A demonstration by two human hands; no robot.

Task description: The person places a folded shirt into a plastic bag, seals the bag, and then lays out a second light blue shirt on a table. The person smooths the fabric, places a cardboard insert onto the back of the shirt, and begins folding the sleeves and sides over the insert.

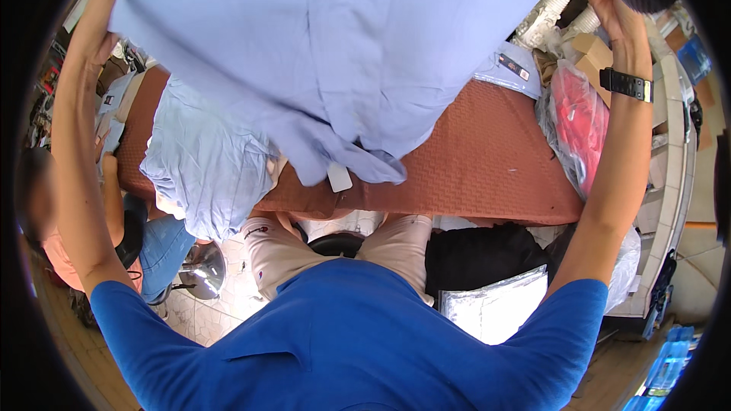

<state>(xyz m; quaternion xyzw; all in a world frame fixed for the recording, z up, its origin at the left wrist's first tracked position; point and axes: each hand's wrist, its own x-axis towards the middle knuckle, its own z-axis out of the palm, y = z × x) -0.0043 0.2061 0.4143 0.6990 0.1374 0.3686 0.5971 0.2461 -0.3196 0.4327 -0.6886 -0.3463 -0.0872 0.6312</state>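
I hold a light blue shirt spread wide and raised in front of me. Its upper edge runs out of the picture, and its lower end hangs bunched over the table. My left hand grips the shirt at its upper left, the fingers partly hidden. At the upper right, my right hand is closed on the other side, with a black watch on that wrist. A small white tag dangles below the hem. Left of it, a crumpled pale blue garment drapes over the table's near edge.
A brown cloth covers the table. On its right lie a bagged folded blue shirt and a red item in clear plastic. Plastic packets rest beside my lap. Another person sits at the left.
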